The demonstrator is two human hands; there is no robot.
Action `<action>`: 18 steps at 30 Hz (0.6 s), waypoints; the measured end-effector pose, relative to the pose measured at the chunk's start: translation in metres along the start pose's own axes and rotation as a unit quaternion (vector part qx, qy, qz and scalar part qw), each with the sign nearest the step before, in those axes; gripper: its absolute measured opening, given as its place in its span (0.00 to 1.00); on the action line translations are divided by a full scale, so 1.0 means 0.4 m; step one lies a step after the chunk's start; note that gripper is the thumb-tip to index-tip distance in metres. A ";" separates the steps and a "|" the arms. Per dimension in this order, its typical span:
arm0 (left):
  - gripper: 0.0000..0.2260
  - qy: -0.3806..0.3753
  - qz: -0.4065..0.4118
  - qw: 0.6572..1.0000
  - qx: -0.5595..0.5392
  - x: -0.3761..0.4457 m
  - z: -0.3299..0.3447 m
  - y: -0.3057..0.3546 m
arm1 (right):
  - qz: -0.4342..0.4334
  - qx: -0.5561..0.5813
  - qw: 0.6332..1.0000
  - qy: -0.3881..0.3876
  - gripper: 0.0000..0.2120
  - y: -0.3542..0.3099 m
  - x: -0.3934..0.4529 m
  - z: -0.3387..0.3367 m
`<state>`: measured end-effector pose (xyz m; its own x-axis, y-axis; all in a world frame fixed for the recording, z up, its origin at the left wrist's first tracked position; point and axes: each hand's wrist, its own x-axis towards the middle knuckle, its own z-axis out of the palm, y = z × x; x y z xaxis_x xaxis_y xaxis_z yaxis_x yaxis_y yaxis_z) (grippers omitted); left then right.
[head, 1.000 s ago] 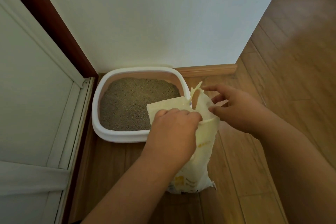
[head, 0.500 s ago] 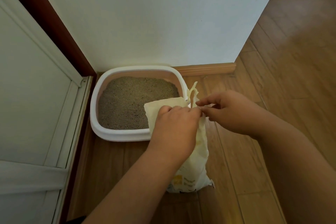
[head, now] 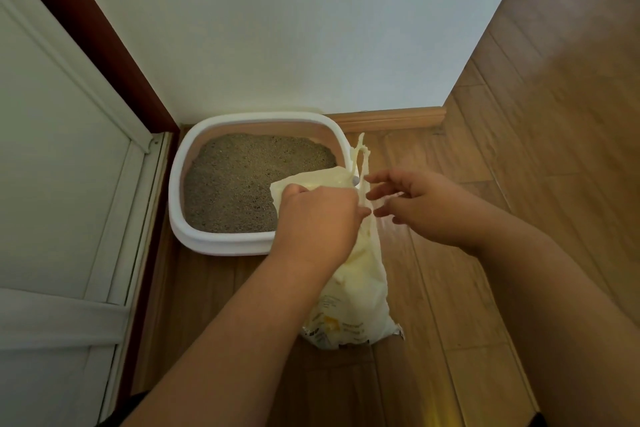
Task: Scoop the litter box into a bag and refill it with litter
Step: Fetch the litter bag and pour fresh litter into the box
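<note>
A white-rimmed litter box sits on the wooden floor in the corner, filled with grey litter. To its right stands a pale yellow litter bag, its top bunched and a torn strip sticking up. My left hand grips the bag's gathered top. My right hand hovers just right of the bag top with fingers spread, holding nothing.
A white wall stands behind the box, with a wooden baseboard along it. A white door with a dark red frame is at the left. Wooden floor stretches to the right.
My right hand let go of the bag's torn strip and spread its fingers. My left hand kept its hold on the bag's top, which is now bunched narrower.
</note>
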<state>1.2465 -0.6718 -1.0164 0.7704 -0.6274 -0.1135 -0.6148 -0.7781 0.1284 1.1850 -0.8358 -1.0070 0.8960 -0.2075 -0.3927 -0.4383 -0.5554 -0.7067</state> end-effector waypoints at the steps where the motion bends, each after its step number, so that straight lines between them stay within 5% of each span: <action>1: 0.20 -0.006 -0.003 1.000 0.002 0.001 -0.003 -0.009 | 0.005 -0.017 1.000 -0.012 0.22 0.012 0.004 0.012; 8: 0.11 -0.009 0.006 0.999 -0.051 -0.003 -0.001 -0.069 | 0.023 0.047 0.997 -0.060 0.30 0.131 0.013 0.126; 14: 0.26 -0.006 0.049 0.992 -0.114 -0.019 0.004 -0.087 | -0.041 0.025 0.994 -0.096 0.39 0.209 0.033 0.164; 18: 0.15 -0.032 0.058 0.993 -0.097 -0.004 0.021 -0.103 | -0.088 -0.055 0.989 -0.105 0.42 0.275 0.046 0.198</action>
<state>1.2689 -0.6391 -1.0297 0.6805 -0.7176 -0.1484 -0.6496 -0.6844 0.3310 1.1477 -0.8368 -1.1387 0.9176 0.0658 -0.3919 -0.2568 -0.6544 -0.7112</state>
